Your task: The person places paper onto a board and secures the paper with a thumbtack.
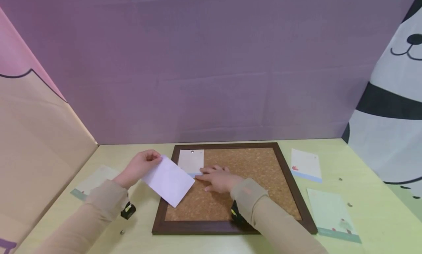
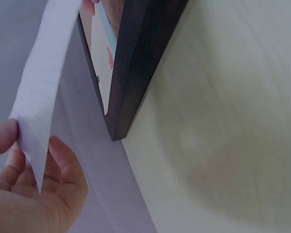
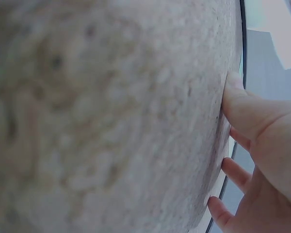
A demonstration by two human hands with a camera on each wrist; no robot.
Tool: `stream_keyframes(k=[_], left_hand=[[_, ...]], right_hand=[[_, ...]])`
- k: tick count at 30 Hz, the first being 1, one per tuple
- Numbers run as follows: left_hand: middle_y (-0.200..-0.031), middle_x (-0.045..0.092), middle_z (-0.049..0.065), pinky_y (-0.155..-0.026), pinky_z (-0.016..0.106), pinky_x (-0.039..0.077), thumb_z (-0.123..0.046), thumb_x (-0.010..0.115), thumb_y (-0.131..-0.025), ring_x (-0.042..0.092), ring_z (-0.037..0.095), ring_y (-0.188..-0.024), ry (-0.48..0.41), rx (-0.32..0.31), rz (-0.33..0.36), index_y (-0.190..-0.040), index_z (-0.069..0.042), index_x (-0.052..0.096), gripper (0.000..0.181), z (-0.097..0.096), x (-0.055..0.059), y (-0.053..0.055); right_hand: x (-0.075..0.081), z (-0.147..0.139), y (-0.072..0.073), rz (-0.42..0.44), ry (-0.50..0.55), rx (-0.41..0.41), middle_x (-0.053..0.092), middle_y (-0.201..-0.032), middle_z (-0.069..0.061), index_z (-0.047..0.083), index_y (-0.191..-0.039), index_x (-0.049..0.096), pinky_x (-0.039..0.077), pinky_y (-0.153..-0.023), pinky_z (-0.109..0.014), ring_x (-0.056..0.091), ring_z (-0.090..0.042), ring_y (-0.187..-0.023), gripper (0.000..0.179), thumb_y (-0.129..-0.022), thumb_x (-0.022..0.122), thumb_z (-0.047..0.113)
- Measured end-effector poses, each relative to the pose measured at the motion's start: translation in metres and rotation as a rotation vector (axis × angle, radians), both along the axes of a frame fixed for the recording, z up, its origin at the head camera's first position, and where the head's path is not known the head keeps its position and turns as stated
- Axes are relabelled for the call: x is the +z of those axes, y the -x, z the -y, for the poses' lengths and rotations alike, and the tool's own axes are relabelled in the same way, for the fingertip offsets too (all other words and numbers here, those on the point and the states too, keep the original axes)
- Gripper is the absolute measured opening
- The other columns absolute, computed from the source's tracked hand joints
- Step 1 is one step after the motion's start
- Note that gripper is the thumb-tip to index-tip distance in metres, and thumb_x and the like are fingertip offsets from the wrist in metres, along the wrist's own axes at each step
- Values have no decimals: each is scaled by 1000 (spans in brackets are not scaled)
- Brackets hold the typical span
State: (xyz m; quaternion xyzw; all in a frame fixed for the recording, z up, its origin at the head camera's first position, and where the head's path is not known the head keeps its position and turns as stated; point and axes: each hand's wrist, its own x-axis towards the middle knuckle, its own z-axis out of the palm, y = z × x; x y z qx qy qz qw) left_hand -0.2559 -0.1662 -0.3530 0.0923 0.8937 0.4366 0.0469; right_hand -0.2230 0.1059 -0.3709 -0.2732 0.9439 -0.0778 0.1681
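My left hand (image 1: 140, 167) pinches a sheet of note paper (image 1: 169, 182) by one corner between thumb and fingers, its plain side showing. The sheet hangs tilted over the left edge of a corkboard (image 1: 244, 159) with a dark wooden frame. A white note with a blue bottom edge (image 1: 190, 160) lies in the board's upper left corner, a pushpin (image 1: 192, 151) at its top. My right hand (image 1: 221, 179) rests on the cork with fingers spread, fingertips at that note's lower right corner. In the right wrist view the fingers (image 3: 235, 174) touch the board's surface.
Right of the board lie a blue-edged note (image 1: 306, 164) and a green-edged note (image 1: 333, 213), with small pins (image 1: 350, 204) beside them. Another green-edged note (image 1: 99, 179) lies at left, partly behind my left arm. A loose pin (image 1: 122, 232) sits near the front. A purple cloth (image 1: 211, 71) hangs behind.
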Motion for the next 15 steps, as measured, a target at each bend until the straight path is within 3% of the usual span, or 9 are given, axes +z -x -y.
stream_keyframes(k=[5,9,15], left_hand=[[-98,64,19,-62,27,49,-16,51,-96,57,16,-74,-16,60,37,-106,5,59,24,-2,-7,-3],[-102,63,22,-63,27,48,-15,52,-95,57,19,-77,-2,90,29,-107,6,60,25,2,-10,-5],[-108,61,26,-66,25,46,-15,54,-94,57,24,-87,58,88,23,-111,8,60,29,19,-7,-5]], right_hand=[[-2,0,2,-4,-8,-5,26,-155,3,30,-143,40,20,-111,-58,20,-29,-143,52,-93,53,34],[-2,0,2,-5,-11,-4,26,-155,3,30,-143,41,21,-111,-58,20,-29,-143,51,-93,53,34],[-1,1,1,-5,-17,1,27,-155,3,29,-143,41,22,-111,-58,20,-28,-143,51,-94,53,34]])
